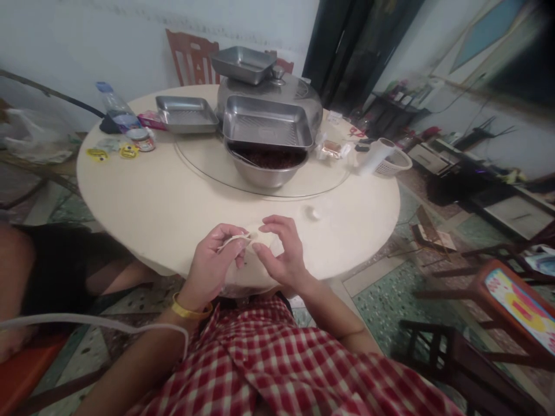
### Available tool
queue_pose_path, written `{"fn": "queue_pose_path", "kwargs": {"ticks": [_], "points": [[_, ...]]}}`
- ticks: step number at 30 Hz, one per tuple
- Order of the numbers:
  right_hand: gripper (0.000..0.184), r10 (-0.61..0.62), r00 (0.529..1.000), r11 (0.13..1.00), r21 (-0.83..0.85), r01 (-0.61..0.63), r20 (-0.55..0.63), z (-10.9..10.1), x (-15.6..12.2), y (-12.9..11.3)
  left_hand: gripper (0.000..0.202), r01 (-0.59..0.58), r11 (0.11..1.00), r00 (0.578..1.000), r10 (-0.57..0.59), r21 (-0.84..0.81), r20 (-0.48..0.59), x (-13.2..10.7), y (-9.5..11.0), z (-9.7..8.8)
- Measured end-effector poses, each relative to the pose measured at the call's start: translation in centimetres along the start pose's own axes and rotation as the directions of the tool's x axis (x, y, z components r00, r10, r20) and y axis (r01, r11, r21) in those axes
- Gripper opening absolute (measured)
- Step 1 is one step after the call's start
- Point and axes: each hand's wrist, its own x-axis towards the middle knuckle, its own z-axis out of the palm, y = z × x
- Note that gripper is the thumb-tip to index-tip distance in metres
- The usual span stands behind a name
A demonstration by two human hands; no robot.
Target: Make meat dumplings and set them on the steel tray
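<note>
At the near edge of the round cream table [143, 196], both my hands work a thin pale dough wrapper [241, 238]. My left hand [214, 263], with a yellow band on the wrist, pinches the wrapper's left edge between thumb and fingers. My right hand [281, 251] has curled fingers touching the wrapper's right side. A small lump of dough [313, 212] lies on the table just beyond my right hand. Further back stands a steel bowl [265, 173] of dark filling.
A steel tray [266, 124] rests across the bowl, with another tray [186, 114] to its left and a third [243, 63] on a lidded pot. A water bottle [115, 107], small jars and packets lie at far left. A white basket [392, 163] sits right. Chairs stand around.
</note>
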Motion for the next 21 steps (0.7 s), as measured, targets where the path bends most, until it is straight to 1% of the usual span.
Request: {"fn": "queue_pose_path", "kwargs": {"ticks": [3,6,10,13,16,21], "points": [[0.012,0.055,0.998,0.998,0.041,-0.056,0.024,0.1,-0.2,0.0,0.009,0.000,1.000,1.000,0.000,0.009,0.008,0.0,-0.1,0.0],[0.009,0.097,0.994,0.988,0.113,-0.101,0.045,0.3,-0.3,0.0,0.009,-0.002,1.000,1.000,0.002,0.018,0.025,-0.1,-0.3,-0.1],[0.012,0.179,0.980,0.956,0.222,-0.194,0.085,0.5,-0.3,-0.1,0.010,-0.017,1.000,0.999,0.016,0.022,0.043,-0.1,-0.4,-0.3],[0.016,0.253,0.963,0.931,0.248,-0.267,0.089,0.6,-0.4,0.0,0.009,-0.031,0.999,0.999,0.030,0.026,0.026,-0.1,-0.4,-0.3],[0.013,0.288,0.951,0.905,0.294,-0.308,0.110,0.8,-0.6,0.1,0.008,-0.045,0.998,0.999,0.044,0.032,0.022,-0.1,-0.4,-0.3],[0.011,0.353,0.924,0.838,0.391,-0.381,0.144,1.4,-1.0,0.2,0.008,-0.061,0.997,0.998,0.059,0.044,0.038,0.0,-0.7,-0.3]]}}
